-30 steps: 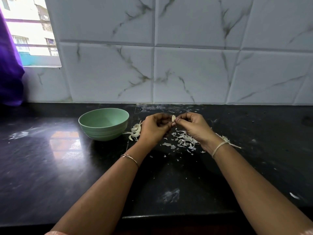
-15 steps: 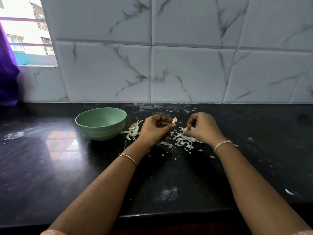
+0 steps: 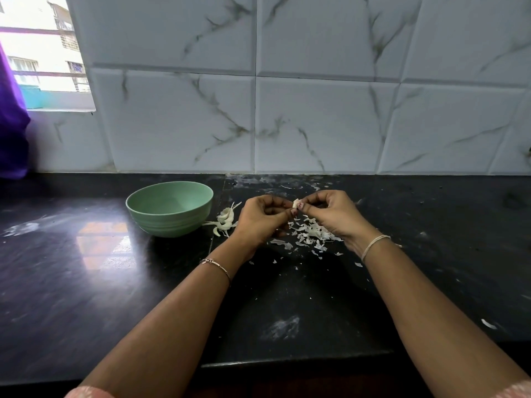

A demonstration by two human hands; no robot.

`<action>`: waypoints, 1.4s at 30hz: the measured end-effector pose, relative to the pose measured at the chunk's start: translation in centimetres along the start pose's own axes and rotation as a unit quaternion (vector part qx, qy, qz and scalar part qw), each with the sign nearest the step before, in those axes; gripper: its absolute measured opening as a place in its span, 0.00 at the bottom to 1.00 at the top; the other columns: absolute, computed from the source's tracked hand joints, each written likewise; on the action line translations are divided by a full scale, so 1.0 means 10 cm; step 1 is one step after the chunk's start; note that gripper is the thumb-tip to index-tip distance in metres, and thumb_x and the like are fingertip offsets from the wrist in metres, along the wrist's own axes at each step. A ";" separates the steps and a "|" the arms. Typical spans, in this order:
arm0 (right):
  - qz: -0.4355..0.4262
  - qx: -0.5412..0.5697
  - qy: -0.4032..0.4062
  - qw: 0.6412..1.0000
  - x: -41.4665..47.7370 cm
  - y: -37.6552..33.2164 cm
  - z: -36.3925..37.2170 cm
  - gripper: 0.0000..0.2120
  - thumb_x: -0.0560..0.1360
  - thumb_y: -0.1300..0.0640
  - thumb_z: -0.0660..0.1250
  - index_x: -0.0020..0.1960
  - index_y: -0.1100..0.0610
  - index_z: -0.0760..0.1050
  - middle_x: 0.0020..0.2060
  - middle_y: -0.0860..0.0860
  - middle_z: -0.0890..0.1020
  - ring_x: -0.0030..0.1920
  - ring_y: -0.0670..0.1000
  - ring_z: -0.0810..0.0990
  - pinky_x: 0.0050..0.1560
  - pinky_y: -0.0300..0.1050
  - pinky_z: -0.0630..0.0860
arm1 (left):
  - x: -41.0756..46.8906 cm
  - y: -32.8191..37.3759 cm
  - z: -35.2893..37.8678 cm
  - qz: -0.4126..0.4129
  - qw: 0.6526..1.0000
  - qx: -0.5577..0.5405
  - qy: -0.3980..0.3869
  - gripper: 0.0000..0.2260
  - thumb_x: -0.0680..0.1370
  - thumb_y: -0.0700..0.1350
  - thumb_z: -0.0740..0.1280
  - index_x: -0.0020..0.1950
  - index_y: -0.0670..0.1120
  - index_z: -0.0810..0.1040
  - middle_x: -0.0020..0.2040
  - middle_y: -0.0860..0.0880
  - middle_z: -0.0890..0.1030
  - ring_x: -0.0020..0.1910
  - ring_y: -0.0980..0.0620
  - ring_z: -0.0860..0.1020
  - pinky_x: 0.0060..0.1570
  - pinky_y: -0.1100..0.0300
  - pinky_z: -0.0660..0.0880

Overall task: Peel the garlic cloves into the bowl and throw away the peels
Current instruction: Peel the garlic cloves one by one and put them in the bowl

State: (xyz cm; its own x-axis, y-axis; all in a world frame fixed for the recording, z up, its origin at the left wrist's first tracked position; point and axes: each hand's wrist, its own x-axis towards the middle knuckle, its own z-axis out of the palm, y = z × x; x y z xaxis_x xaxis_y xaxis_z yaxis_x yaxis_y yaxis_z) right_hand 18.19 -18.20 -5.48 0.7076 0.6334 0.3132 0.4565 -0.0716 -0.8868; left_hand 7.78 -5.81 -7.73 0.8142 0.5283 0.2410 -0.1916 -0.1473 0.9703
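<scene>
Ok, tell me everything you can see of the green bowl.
The green bowl is round, pale mint, matte, plastic-looking, with shallow ridges round its lower outer wall. It stands upright on the black countertop, left of the left hand, which does not touch it. No cloves show in the visible part of its inside. Close by its right side lie garlic scraps.

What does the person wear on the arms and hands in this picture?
Both forearms are bare. Behind the left hand, a thin pinkish-gold chain bracelet circles the wrist. Behind the right hand, a pale cream thread band with a loose end circles the wrist. At the bottom edge of the picture, pink patterned sleeve hems show on both arms.
</scene>
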 end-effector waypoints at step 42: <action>-0.069 0.004 -0.029 0.997 -0.05 -0.08 -0.06 0.05 0.74 0.58 0.72 0.49 0.58 0.82 0.41 0.51 0.84 0.39 0.45 0.80 0.41 0.36 0.78 | -0.03 0.07 -0.01 -0.047 0.995 -0.080 0.023 0.05 0.74 0.39 0.73 0.49 0.41 0.82 0.36 0.49 0.81 0.29 0.57 0.76 0.30 0.64 0.78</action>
State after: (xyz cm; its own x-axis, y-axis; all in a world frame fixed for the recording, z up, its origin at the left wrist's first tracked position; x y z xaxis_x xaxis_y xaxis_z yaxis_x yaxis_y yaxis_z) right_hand 17.80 -18.96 -4.72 0.6058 0.6802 0.4127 0.5425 0.0263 -0.8396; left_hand 7.30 -6.00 -7.09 0.8079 0.5711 0.1454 -0.2031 0.0381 0.9784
